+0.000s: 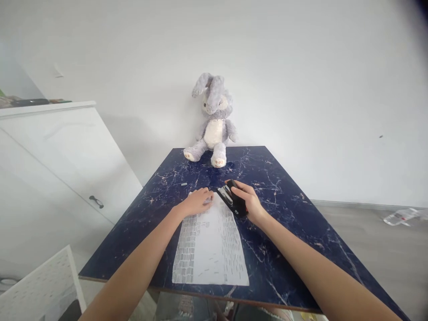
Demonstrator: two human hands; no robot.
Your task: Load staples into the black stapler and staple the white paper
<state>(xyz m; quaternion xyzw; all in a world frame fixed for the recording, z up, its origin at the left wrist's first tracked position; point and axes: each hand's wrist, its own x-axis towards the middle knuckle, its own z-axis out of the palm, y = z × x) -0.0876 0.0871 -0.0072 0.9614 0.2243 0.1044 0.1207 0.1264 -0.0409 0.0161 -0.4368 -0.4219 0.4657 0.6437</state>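
My right hand [252, 203] is wrapped round a black stapler [236, 206], held tilted over the top right corner of a paper sheet [214, 249]. A silvery metal part shows along the stapler's side facing my left hand. Whether the stapler touches the paper I cannot tell. Flat on the upper left of the sheet lies my left hand [198, 202], its fingers pointing towards the stapler. Dark marks run in rows down both sides of the sheet. A small grey piece, like a strip of staples [184, 184], lies beyond my left hand.
The dark blue marbled table [281, 240] stands against a white wall. At its far edge sits a grey plush rabbit [214, 120]. To the left is a white cabinet [67, 165] with things on top. Clear plastic packaging [401, 217] lies on the floor at right.
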